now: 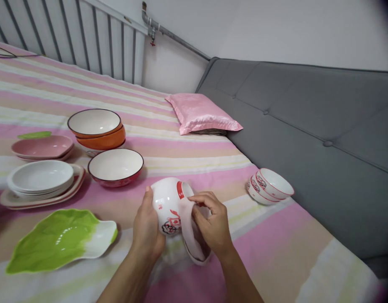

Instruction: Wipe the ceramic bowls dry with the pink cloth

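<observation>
A white bowl (166,198) with a red rim band at its foot and a red and black print is tilted on its side above the bed. My left hand (148,227) grips it from the left, fingers wrapped beneath. My right hand (212,219) pinches a pale pinkish cloth (190,229) against the bowl's right end, and the cloth's loose part hangs below. Left of my hands lies a green leaf-shaped dish (58,240) with a white end. A red bowl (116,166) with a white inside stands just beyond it.
Stacked orange bowls (102,139), pink dishes (42,147) and white plates (40,176) stand at the left. Two printed bowls (271,187) sit nested at the right, beside the grey headboard (294,118). A pink pillow (203,111) lies at the back on the striped sheet (275,244).
</observation>
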`<state>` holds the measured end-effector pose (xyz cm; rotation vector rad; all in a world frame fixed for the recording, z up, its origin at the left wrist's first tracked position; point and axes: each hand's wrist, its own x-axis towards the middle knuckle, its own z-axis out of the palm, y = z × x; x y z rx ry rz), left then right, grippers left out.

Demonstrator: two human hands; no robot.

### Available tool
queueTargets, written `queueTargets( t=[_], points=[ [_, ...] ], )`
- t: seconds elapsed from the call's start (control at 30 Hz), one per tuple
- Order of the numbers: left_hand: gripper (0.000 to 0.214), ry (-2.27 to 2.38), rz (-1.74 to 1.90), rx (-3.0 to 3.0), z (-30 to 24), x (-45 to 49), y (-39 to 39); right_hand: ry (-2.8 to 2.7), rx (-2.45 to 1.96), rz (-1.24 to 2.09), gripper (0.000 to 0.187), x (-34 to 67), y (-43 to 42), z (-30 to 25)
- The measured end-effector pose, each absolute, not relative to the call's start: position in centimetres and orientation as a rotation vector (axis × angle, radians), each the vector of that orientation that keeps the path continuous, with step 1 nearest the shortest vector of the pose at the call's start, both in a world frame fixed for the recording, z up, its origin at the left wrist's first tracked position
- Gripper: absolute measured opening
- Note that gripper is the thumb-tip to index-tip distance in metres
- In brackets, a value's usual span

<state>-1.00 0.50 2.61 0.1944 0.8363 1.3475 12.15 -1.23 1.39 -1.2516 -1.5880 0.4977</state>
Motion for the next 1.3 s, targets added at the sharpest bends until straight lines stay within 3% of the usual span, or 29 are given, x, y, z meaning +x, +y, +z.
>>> queueTargets(
  t=[0.2, 0.33, 0.83, 1.07, 1.3],
  points=[
    [0.047, 0.945, 1.381, 0.405, 1.5, -0.7, -0.2, -1.465, -1.314, 0.549, 0.004, 12.1, -1.5, 1.3],
    [0.057, 1.052, 1.395, 0.697, 1.6, -0.6, -1.0, -1.379, -1.316, 0.659, 0.012, 12.0, -1.5, 1.4],
    [0.049, 0.87, 1.372, 1.53, 0.1, -0.6, -1.5, -0.799, -1.127, 1.091, 0.026, 12.9, -1.0, 1.5],
    [0.053, 0.925, 1.319, 1.226, 1.2, 0.1, -1.9, -0.615, -1.167, 1.118, 0.034, 14.1, -0.4, 1.3],
    [0.056, 1.03, 1.376, 0.721, 1.3, -0.9, -0.7, -0.522, -1.227, 0.819, 0.038, 16.5, 0.3, 1.4]
  ],
)
